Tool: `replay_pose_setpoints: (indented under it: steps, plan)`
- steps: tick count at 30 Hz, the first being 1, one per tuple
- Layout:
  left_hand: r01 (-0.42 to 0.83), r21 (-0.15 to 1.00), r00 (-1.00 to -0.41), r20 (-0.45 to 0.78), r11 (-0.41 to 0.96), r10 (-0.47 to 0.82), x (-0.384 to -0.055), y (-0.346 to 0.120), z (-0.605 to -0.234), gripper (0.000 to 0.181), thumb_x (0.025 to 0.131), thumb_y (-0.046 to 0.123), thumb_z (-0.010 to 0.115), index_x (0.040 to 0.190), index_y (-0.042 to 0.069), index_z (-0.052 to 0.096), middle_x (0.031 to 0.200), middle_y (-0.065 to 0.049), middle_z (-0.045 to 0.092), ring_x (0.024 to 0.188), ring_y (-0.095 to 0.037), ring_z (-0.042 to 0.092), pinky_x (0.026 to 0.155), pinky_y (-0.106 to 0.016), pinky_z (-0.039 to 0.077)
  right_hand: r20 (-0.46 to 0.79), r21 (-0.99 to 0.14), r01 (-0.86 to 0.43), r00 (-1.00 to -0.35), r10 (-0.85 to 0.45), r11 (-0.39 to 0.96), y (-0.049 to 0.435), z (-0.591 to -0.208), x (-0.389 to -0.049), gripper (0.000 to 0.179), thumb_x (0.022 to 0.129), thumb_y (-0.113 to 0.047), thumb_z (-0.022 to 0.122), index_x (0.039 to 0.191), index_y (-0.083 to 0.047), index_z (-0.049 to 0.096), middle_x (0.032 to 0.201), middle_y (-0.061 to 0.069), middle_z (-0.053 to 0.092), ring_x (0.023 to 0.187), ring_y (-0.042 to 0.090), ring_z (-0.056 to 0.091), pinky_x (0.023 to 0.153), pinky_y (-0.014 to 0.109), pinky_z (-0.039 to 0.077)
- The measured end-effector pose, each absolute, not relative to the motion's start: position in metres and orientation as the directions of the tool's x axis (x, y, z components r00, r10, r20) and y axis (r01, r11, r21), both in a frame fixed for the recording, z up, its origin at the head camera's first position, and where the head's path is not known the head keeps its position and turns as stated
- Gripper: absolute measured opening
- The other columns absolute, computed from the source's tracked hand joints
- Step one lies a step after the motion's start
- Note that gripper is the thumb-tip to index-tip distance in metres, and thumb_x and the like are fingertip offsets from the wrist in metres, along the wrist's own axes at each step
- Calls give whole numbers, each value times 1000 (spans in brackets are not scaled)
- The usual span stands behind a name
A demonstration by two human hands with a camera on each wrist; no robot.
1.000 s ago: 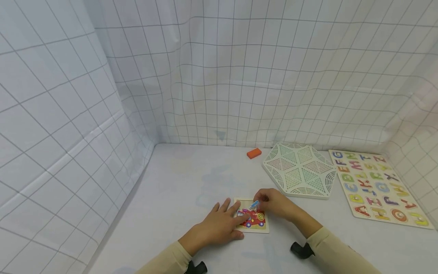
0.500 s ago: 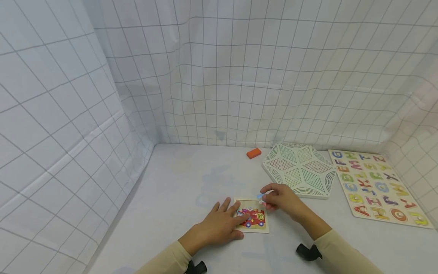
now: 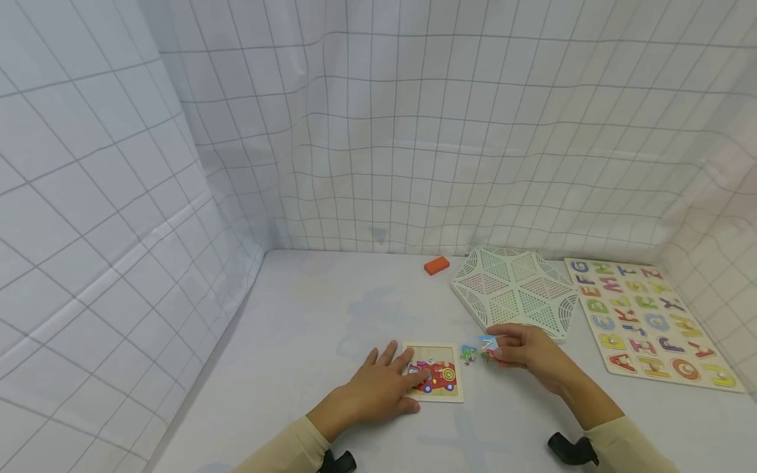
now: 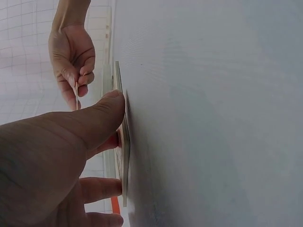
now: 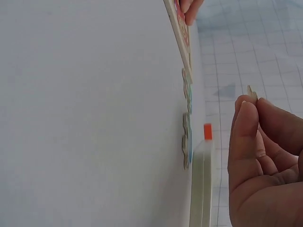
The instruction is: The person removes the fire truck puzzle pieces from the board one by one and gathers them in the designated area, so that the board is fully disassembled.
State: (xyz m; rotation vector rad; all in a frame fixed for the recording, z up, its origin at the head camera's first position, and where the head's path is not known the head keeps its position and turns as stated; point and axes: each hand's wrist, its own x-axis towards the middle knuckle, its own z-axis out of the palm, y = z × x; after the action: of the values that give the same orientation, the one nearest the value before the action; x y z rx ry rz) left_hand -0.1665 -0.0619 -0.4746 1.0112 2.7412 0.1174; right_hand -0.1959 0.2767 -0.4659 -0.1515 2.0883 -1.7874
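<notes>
My left hand (image 3: 384, 387) lies with spread fingers across a small wooden jigsaw puzzle tray (image 3: 434, 398). A red truck picture (image 3: 440, 376) fills its lower part, and bare wood shows at the top. In the left wrist view the thumb (image 4: 106, 113) presses the tray's near edge. To the right of the tray, my right hand (image 3: 532, 355) pinches a jigsaw piece (image 5: 252, 92) between thumb and forefinger, raised off the table. Below it, a blue-and-green jigsaw piece (image 3: 468, 354) lies beside the tray; another piece (image 5: 186, 139) lies next to that one in the right wrist view.
Behind the right hand lies a white hexagonal perforated board (image 3: 514, 289). A wooden alphabet board (image 3: 650, 322) with coloured letters lies at the far right. An orange block (image 3: 436, 265) sits near the back curtain (image 3: 378, 164). White gridded cloth also hangs on the left.
My right hand has moved right, from over the tray to beside it, with the jigsaw piece in its fingers. Pieces beside the tray have come into sight. The left hand has stayed put.
</notes>
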Motion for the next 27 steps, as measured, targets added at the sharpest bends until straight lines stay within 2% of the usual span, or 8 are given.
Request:
replay_pose_setpoints:
  steps: [6,14,22,27]
  plan:
    - [643,138,-736,-157,753,658,-168,-63,-477,60,96,61,58,151,43,47,164,-7,35,153,-41,23,115,-66,28,-222,-962,161,-932,-287,219,302,-469,-191,57,97,-8,68,145,12,45,111,15,72,102,24,73,87,32,59]
    - [652,140,-729,-156,745,667,-168,-64,-476,59,96,59,59,152,42,47,164,-8,36,153,-40,24,116,-67,25,-215,-829,62,-953,-215,555,325,-475,-186,49,93,-16,73,137,2,59,99,8,70,86,16,64,71,26,54]
    - [650,149,-729,-157,746,666,-166,-65,-474,60,96,59,59,152,42,46,165,-7,34,154,-40,22,117,-68,23,-223,-776,1,-936,-273,630,329,-474,-186,44,93,-17,72,133,-2,62,89,7,60,66,16,55,57,26,47]
    - [652,156,-725,-159,742,670,-166,-65,-475,63,96,61,58,154,41,44,166,-8,32,155,-39,20,117,-68,22,-213,-725,-37,-938,-275,687,326,-475,-188,39,93,-15,71,131,-6,65,86,5,59,62,15,53,53,26,44]
